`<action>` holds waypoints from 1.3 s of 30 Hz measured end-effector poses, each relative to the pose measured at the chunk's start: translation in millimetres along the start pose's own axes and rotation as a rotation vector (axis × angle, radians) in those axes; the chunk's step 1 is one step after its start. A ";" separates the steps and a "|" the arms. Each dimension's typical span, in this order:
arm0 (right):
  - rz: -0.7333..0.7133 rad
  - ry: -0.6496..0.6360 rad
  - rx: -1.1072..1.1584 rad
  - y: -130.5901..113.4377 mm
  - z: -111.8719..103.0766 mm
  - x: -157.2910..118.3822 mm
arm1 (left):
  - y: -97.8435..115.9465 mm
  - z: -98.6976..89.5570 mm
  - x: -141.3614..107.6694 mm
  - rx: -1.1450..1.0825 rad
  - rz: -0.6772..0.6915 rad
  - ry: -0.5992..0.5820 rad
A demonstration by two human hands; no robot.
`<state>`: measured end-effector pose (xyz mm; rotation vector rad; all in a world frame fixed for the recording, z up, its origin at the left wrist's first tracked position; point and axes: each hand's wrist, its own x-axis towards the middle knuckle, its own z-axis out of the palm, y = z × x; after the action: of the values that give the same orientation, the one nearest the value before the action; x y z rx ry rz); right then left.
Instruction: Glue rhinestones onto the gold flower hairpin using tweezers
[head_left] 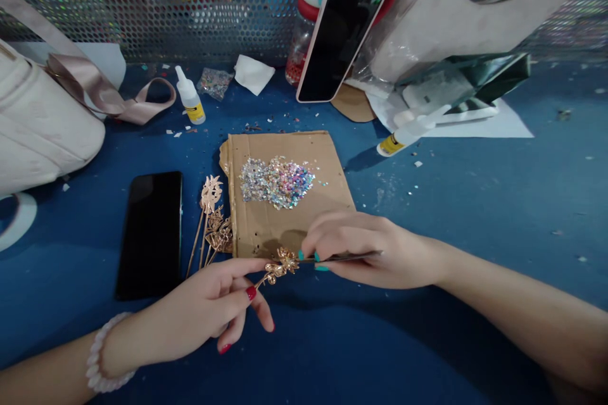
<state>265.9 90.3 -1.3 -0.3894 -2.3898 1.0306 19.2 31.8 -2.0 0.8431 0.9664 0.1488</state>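
My left hand point(213, 304) pinches the thin stem of a gold flower hairpin point(281, 266) between thumb and index finger; its other fingers hang loosely below. The flower head points right, over the near edge of a cardboard piece point(327, 202). From the right, my right hand point(365, 247) closes on metal tweezers point(351, 257), whose tips reach the flower. Whether the tips hold anything is too small to tell. On the cardboard lies a pile of silvery and multicoloured sequins point(278, 182). More gold hairpins point(210, 196) rest beside its left edge.
A black phone point(149, 234) lies at left, near a white bag point(42, 120). One glue bottle point(190, 98) stands behind; another glue bottle point(411, 133) tilts at right. A second phone point(339, 44) leans on a drink bottle point(294, 63) before a perforated metal panel point(156, 6).
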 end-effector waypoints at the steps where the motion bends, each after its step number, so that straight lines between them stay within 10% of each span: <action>1: 0.000 0.000 0.001 0.2 0.2 0.0 | 0.0 -0.3 0.2 -0.007 0.000 -0.004; 39: 0.000 0.009 -0.025 0.8 1.1 1.0 | -3.3 -1.4 1.2 -0.062 0.040 -0.005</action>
<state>264.6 90.6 -2.2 -0.4025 -2.3962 0.9980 18.0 30.9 -5.5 0.8058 0.9363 0.2106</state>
